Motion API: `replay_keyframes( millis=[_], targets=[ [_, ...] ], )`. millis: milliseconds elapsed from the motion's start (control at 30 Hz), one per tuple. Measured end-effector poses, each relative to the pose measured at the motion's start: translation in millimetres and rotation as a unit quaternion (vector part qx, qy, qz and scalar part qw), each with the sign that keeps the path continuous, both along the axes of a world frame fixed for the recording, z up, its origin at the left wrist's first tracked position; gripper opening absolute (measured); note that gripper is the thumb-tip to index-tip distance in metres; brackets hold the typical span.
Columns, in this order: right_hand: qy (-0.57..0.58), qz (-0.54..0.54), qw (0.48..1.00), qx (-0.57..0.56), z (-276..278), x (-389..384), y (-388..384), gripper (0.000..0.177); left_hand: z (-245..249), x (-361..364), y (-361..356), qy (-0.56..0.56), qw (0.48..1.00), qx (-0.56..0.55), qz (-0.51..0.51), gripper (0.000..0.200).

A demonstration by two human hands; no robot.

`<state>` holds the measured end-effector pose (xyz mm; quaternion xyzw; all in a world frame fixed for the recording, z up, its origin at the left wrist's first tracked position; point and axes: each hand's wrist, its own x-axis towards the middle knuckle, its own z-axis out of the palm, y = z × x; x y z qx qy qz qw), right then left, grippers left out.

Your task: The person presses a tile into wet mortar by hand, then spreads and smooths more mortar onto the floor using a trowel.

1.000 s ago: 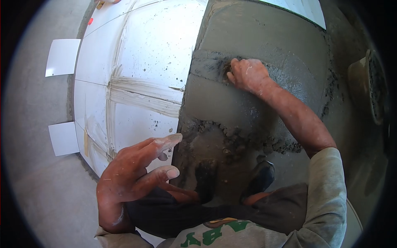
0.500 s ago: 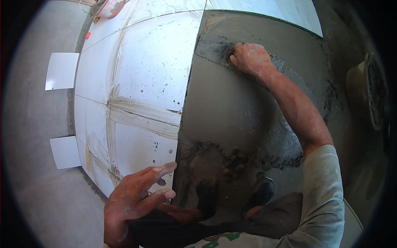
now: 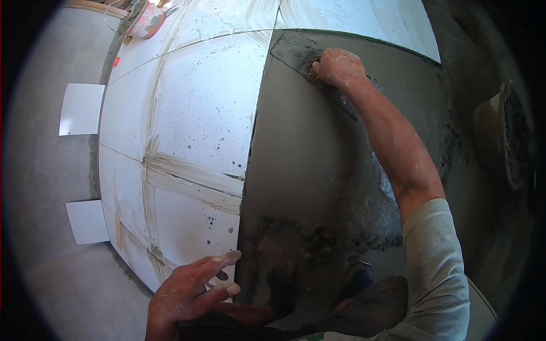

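Note:
My right hand (image 3: 341, 67) is closed round the handle of a long flat trowel (image 3: 296, 50). The trowel's blade lies on smooth wet grey mortar (image 3: 301, 136), its left end near the upper left corner of the mortar bed. Speckled white tiles (image 3: 199, 102) border the mortar on the left and at the top. My left hand (image 3: 196, 290), with mortar-stained fingertips, hovers with its fingers apart over the lower tile edge and holds nothing.
A pinkish bucket (image 3: 149, 21) stands at the upper left. At the right is a bucket (image 3: 500, 131) with a dark inside. Two loose white tile pieces (image 3: 82, 109) lie at the left. Rough mortar (image 3: 318, 236) lies before my feet.
The trowel in my right hand has moved slightly up and left over the mortar, turning a little. The view has shifted, so the tiles and my left hand appear lower.

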<state>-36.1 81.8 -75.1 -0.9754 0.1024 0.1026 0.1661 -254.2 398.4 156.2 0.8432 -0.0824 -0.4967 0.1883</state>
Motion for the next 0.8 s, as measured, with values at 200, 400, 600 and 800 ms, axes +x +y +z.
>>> replay_keyframes(
  millis=[200,400,600,800],
  targets=[
    [-0.019,-0.053,0.998,0.036,-10.5,1.2,-1.6,0.039,-3.9,-0.2,-0.7,-0.016,1.000,-0.017,0.001,0.058],
    [-0.014,-0.101,0.993,0.060,-5.8,-22.1,-16.5,0.040,-1.8,3.3,-14.3,-0.001,1.000,-0.015,-0.002,0.053],
    [-0.012,-0.155,0.986,0.053,-0.1,-51.4,-35.6,0.029,-5.0,3.4,-16.5,-0.019,0.997,-0.046,-0.057,0.051],
    [0.002,-0.197,0.979,0.050,-1.9,-82.7,-65.9,0.036,-6.5,0.4,-17.8,-0.039,0.992,-0.077,-0.091,0.048]
  ],
)
